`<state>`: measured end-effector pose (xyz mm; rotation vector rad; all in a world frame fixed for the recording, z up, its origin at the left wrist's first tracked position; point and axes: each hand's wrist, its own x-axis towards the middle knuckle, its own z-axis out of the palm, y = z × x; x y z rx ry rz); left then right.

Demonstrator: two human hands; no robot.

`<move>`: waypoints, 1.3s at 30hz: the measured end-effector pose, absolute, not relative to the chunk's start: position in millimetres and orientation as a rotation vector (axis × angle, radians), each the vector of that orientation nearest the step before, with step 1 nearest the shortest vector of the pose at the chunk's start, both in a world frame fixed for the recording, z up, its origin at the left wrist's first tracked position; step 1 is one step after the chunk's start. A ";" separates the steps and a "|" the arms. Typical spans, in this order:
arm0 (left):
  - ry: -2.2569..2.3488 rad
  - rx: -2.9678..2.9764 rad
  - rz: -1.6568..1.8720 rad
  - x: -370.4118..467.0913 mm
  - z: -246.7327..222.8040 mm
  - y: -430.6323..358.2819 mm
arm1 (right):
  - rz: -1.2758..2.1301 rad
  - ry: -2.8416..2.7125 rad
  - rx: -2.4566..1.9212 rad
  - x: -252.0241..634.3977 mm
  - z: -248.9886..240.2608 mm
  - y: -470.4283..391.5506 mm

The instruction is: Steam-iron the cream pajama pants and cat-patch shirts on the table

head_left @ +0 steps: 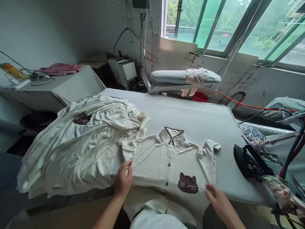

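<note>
**1 shirt (158, 163) before you**

It overhangs the near edge of 1 table (190, 116), between 1 garment heap (95, 143), left, and 1 iron (246, 162), right. Your left hand (123, 181) and right hand (218, 198) curl at its sides; gripping, I cannot tell.

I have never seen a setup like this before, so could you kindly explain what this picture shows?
There is no machine arm here: these are a person's two bare hands, seen from a camera worn on the head, looking forward and down. On the pale covered table lies a cream buttoned shirt with a cat-face patch. The left hand is at one side of the shirt, the right hand at the other; how firmly either grips the cloth is hard to tell. A heap of pale garments lies to the left, and what looks like a black iron rests at the right.
</note>
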<state>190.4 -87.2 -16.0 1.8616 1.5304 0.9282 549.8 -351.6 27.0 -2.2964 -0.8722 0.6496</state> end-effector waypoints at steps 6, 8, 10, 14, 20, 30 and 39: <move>1.155 2.391 0.452 278.7 25.8 51.6 | 0.754 -0.954 -2.062 517.0 73.4 -90.6; 1.098 2.482 0.116 273.9 31.8 76.7 | 0.854 -0.885 -2.094 509.3 67.2 -33.0; 1.033 2.447 -0.214 257.0 38.3 99.2 | 0.942 -0.886 -2.117 509.3 54.6 3.2; 1.088 2.326 -0.459 215.6 50.0 143.0 | 0.937 -0.926 -2.199 517.4 35.7 38.9; 1.231 2.430 -0.104 248.4 45.6 151.6 | 0.541 -1.159 -2.093 500.3 33.6 2.8; 1.025 2.231 -0.149 535.9 62.8 41.8 | -0.223 -0.511 -2.709 680.8 51.9 -231.4; 0.748 1.996 -0.393 533.1 44.9 71.9 | 0.658 -1.119 -2.848 692.3 55.1 -197.5</move>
